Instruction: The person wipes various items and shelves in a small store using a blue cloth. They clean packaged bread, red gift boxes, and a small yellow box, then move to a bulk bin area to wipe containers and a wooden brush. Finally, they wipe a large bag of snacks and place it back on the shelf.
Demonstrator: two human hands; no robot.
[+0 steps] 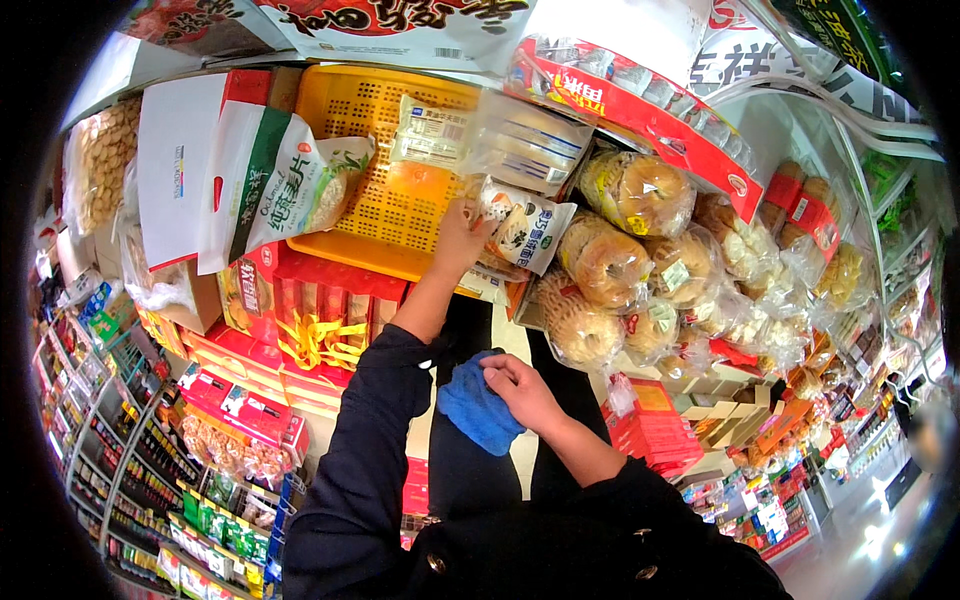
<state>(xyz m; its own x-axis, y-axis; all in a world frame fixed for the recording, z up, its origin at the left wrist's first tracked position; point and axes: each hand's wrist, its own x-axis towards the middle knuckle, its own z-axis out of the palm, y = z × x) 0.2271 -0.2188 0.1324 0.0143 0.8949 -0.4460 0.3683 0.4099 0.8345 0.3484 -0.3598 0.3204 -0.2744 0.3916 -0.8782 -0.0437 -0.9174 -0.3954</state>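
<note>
The left hand (pixel 460 238) reaches to the right side of a yellow basket (pixel 350 254), its partly curled fingers touching the left edge of a white printed bag (pixel 527 228); how firmly they grip it, I cannot tell. The right hand (pixel 522 392), loosely closed, holds a blue cloth (pixel 478 408) below the basket and above the person's legs, while bagged round breads (pixel 605 262) sit just right of the printed bag.
</note>
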